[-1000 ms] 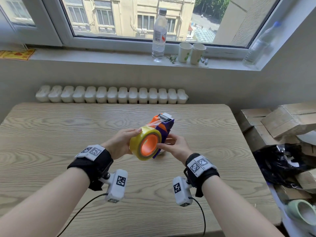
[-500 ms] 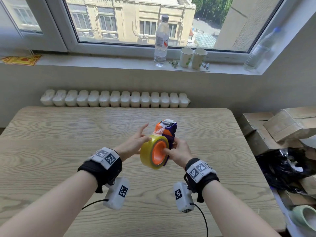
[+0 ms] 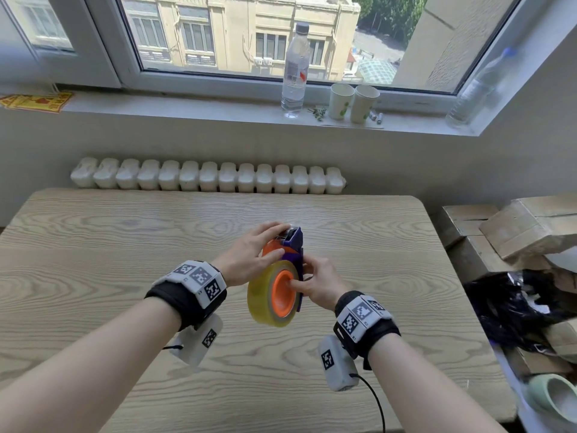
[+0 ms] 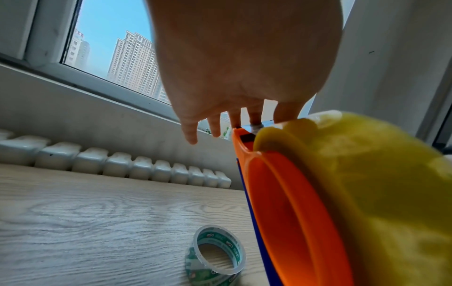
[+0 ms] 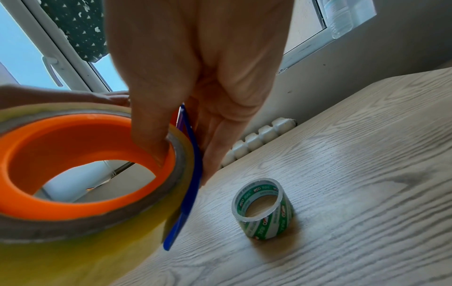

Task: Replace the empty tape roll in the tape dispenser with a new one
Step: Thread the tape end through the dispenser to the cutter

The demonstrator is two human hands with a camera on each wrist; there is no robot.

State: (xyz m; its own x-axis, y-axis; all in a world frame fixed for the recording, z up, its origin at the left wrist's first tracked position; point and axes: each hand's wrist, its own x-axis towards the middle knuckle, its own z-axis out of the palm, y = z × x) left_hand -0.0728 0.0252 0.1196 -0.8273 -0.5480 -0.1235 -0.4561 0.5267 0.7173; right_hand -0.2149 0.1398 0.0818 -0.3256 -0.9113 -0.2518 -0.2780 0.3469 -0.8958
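A purple and orange tape dispenser [image 3: 295,242] hangs above the wooden table [image 3: 125,245], with a full yellowish tape roll [image 3: 262,304] seated on its orange hub [image 5: 73,139]. My right hand [image 3: 299,276] grips the dispenser, thumb inside the hub and fingers behind the blue-purple side plate [image 5: 188,193]. My left hand [image 3: 276,242] lies with straight fingers over the dispenser's top, its fingertips [image 4: 254,120] touching the tape at the cutter end. The empty green-printed roll [image 5: 263,209] stands on the table below, also in the left wrist view [image 4: 215,255]; the head view hides it.
Cardboard boxes [image 3: 530,226] and a black bag [image 3: 515,307] crowd the floor beyond the table's right edge. A white radiator [image 3: 206,179] runs behind the far edge. A water bottle [image 3: 295,67] and two paper cups [image 3: 352,101] stand on the windowsill.
My left hand has let go of the roll's side and moved up onto the dispenser's cutter end. My right thumb has slid into the orange hub, and the dispenser has turned.
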